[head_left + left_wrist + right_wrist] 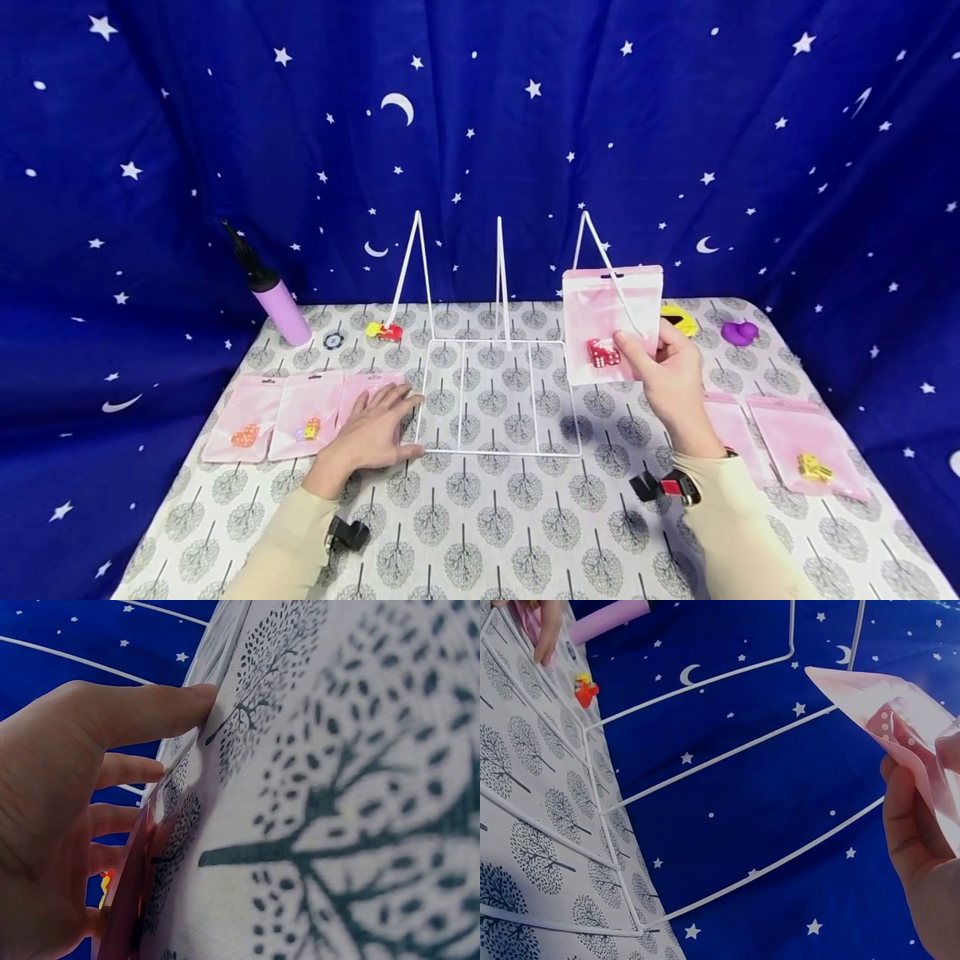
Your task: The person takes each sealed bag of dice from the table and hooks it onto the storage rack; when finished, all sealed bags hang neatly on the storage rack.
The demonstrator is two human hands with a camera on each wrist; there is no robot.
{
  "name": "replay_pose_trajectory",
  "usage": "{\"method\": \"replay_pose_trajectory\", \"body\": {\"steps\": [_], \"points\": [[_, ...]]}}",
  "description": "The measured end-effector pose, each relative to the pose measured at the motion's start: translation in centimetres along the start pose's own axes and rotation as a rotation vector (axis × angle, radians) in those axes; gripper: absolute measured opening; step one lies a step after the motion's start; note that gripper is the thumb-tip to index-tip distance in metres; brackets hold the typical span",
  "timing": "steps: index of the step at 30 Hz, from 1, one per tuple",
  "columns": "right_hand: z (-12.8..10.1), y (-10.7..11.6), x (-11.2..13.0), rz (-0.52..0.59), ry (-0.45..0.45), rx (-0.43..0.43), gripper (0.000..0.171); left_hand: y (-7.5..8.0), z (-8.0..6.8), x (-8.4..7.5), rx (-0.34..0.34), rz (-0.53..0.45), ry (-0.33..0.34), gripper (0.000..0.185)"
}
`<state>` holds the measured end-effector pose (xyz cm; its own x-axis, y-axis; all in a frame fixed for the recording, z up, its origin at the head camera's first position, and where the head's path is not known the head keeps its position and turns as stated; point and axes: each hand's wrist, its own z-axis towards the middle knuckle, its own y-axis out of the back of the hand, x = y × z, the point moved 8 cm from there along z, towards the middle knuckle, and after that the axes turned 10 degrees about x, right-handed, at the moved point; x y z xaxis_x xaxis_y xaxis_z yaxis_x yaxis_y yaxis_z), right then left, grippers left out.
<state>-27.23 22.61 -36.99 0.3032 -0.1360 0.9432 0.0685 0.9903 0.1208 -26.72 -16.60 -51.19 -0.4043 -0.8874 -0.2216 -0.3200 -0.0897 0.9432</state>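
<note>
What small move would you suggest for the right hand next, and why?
Perhaps the right hand should guide the top slot of the pink bag along the right prong of the white rack: slot and prong overlap in the head view, though threading is unclear.

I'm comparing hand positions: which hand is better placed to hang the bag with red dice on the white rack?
Probably the right hand: it holds the bag raised, at the right of the rack; the left hand is by its left edge.
</note>
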Motion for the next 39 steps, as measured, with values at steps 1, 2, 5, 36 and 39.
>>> {"method": "replay_pose_trajectory", "body": {"steps": [1,2,5,36,39], "points": [[0.1,0.0,-0.1,-0.009,-0.009,-0.006,0.011,0.0,0.0,0.0,0.0,0.002,-0.001,0.09],[0.2,0.0,-0.1,-0.022,-0.013,-0.008,0.01,0.0,0.0,0.0,-0.001,0.001,-0.003,0.09],[0.7,0.0,-0.2,-0.048,-0.013,-0.013,0.01,0.0,0.0,0.0,0.002,0.007,0.001,0.09],[4.6,-0.6,-1.0,-0.089,0.061,-0.033,0.015,0.2,0.0,0.0,-0.02,-0.014,-0.007,0.091],[4.6,-1.0,-0.3,-0.09,0.067,-0.019,0.013,0.1,0.0,0.0,-0.016,-0.016,-0.006,0.091]]}}
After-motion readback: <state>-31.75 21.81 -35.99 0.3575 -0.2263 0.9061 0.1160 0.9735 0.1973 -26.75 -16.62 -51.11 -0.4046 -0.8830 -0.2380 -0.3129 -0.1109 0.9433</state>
